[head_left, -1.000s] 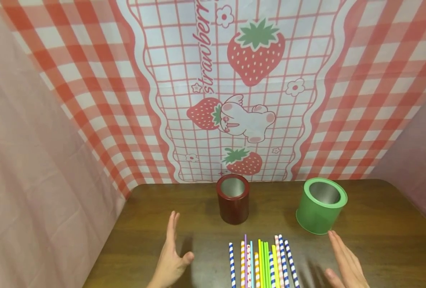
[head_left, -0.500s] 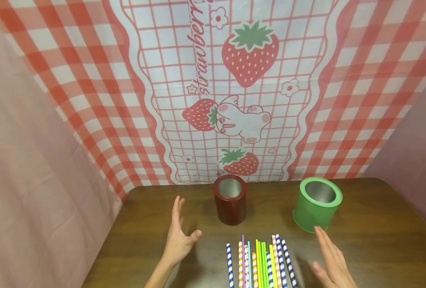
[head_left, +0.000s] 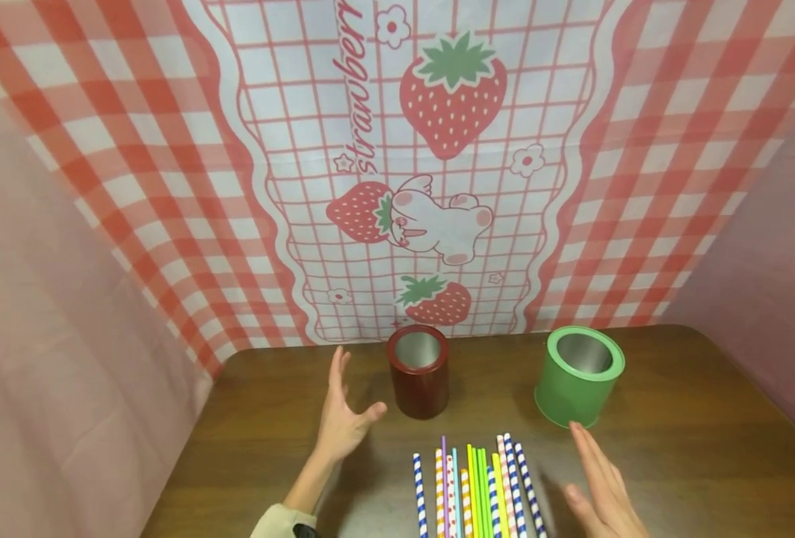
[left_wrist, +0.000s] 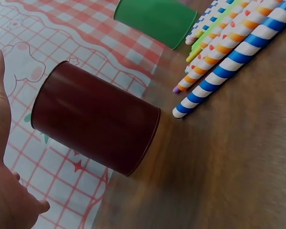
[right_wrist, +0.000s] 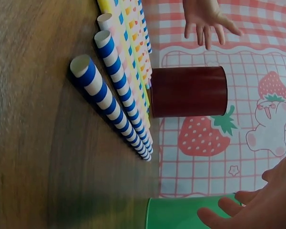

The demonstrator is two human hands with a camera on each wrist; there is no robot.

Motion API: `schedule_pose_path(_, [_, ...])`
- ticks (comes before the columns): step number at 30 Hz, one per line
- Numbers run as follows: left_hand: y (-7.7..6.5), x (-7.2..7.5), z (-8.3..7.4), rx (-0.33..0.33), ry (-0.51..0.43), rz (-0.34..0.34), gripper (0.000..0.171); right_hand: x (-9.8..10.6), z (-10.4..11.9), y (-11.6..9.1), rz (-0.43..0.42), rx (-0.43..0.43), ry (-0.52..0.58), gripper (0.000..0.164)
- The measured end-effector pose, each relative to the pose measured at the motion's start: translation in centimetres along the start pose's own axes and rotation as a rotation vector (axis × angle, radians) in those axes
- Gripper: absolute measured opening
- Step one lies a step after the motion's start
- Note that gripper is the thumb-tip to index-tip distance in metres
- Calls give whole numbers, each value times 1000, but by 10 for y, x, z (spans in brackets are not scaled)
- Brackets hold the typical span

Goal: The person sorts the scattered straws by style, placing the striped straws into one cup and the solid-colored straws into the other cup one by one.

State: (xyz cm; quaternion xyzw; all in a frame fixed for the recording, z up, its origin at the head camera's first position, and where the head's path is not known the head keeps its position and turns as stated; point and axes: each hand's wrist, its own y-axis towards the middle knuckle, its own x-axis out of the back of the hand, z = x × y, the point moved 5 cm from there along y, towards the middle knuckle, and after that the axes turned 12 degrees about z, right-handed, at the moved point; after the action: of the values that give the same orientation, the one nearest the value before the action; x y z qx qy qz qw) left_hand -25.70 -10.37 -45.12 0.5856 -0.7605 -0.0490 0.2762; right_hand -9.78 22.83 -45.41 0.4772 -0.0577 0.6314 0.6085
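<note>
My left hand [head_left: 347,426] hovers over the table just left of a dark red can [head_left: 420,385], fingers spread and thumb apart, holding nothing. The right hand [head_left: 602,486] is held with its fingers extended near the base of a green can [head_left: 575,392]; whether it touches the can is unclear. Both cans stand upright with open tops and metallic insides. Between my hands lies a row of several straws [head_left: 480,489], striped, dotted and plain. The left wrist view shows the red can [left_wrist: 95,117] close to the left hand [left_wrist: 5,167], with a gap between them.
The brown wooden table [head_left: 256,418] ends at a strawberry-print cloth [head_left: 451,187] hanging behind the cans. Pinkish fabric [head_left: 68,336] hangs along the left side, with more fabric [head_left: 761,246] at the right. The straws run off the head view's bottom edge.
My left hand has moved forward and right, closer to the red can. The right hand has shifted slightly forward and left. The head view has turned a little; cans and straws stay put.
</note>
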Motion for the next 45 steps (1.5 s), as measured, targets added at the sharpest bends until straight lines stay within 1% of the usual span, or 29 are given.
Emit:
schedule_pose_path(2, [7,-2,1,5,-2,6,118,-2,1,0,22,-35,21,60])
schedule_pose_path(6, [19,-9,5,9,-6,20,122,-4,3,-1,48,-109,97,62])
schedule_pose_path(9, [27,-15,8,26,-16,35,123,-5,3,-2,57,-174,100,64])
schedule_pose_path(11, [32,-19,10,37,-26,47,124,-6,2,-3,63,-219,76,64])
schedule_pose_path(12, [35,-21,10,39,-31,51,124,-6,0,-4,66,-235,66,64])
schedule_pose_path(16, [43,-25,11,36,-35,60,125,-10,-8,-7,78,-297,87,55])
schedule_pose_path(19, [48,-27,10,39,-15,68,127,-14,-17,-7,107,-328,134,50])
schedule_pose_path(22, [52,-28,10,47,-20,79,130,-17,-24,-6,146,-356,225,48])
schedule_pose_path(24, [55,-29,10,42,-39,87,132,-18,-27,-5,167,-380,289,47])
schedule_pose_path(26, [56,-30,11,46,-55,95,133,-18,-30,-4,171,-403,378,44])
schedule_pose_path(28, [58,-32,13,58,-47,111,132,-16,-32,-3,189,-413,460,42])
schedule_pose_path(31, [60,-33,14,69,-37,128,130,-12,-35,0,273,-383,607,46])
schedule_pose_path(34, [63,-33,16,68,-47,137,128,-10,-37,4,390,-342,740,56])
schedule_pose_path(36, [65,-33,16,70,-66,146,126,-9,-39,6,445,-356,788,58])
schedule_pose_path(38, [68,-33,16,88,-85,164,124,-9,-42,6,470,-411,794,59])
schedule_pose_path(40, [72,-34,16,129,-89,188,122,-10,-43,6,475,-474,771,59])
schedule_pose_path(41, [74,-34,16,130,-80,191,122,-11,-44,6,471,-516,756,59])
schedule_pose_path(42, [75,-34,15,136,-71,196,121,-11,-45,6,474,-535,745,57])
schedule_pose_path(43, [76,-33,8,149,-61,204,120,-12,-46,6,466,-577,728,57])
schedule_pose_path(45, [78,-34,7,158,-30,206,119,-14,-47,6,440,-643,665,56])
